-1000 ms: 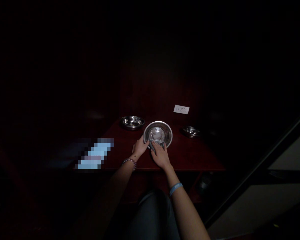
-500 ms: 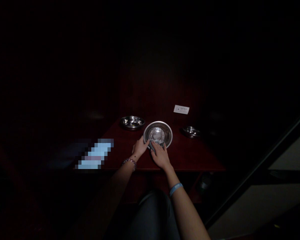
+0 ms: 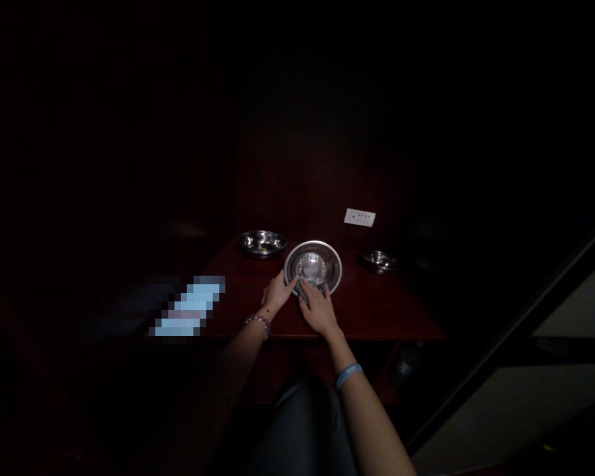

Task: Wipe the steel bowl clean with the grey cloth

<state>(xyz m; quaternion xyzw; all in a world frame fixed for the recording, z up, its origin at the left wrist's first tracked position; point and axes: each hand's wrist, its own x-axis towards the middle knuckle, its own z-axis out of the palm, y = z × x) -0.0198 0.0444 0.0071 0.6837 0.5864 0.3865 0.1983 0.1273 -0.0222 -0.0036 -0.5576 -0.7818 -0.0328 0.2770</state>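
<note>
A shiny metal bowl (image 3: 324, 256) is tilted up toward me above the dark red tabletop. My left hand (image 3: 276, 293) grips its near left rim, thumb on the inside and the other fingers hidden behind. My right hand (image 3: 318, 309) lies over the near edge of the bowl, pressing a grey cloth (image 3: 303, 291) against the inner wall. Most of that cloth is covered by the fingers.
Two more metal bowls stand on the table (image 3: 367, 311): a wide one (image 3: 262, 244) at back left, a smaller one (image 3: 379, 262) at right. A white socket panel (image 3: 359, 217) sits on the back wall. A blurred bright screen (image 3: 191, 307) lies left.
</note>
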